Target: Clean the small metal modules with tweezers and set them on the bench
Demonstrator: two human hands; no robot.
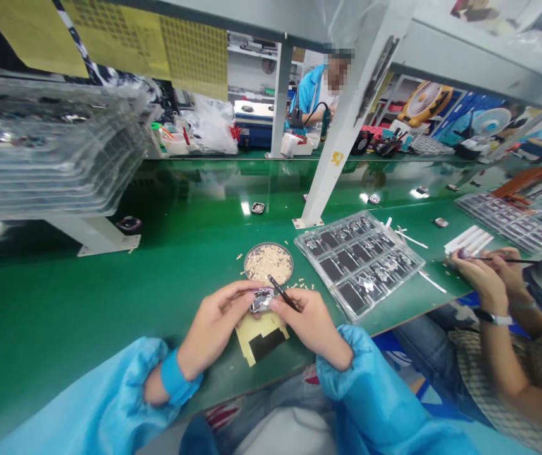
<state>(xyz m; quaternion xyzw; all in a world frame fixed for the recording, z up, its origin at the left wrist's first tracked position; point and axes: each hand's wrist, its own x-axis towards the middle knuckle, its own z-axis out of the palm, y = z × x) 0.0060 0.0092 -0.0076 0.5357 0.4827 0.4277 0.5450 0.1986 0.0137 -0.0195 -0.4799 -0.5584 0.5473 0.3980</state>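
Silvery and square with rounded corners, a small device (262,301) sits pinched in the left hand (218,322) above a pale yellow sheet (248,340); the right hand (307,316) steadies its edge, gripping a slim black pen-like tool (283,292) near a round dish (269,262).

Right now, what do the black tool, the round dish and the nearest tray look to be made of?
Tool: dark, fairly smooth; coated metal or plastic, can't tell.
Dish: thin grey rim, possibly metal, though grey plastic would look similar.
Tray: clear, glossy plastic, likely thin moulded sheet; see-through edges and highlights along the rim.
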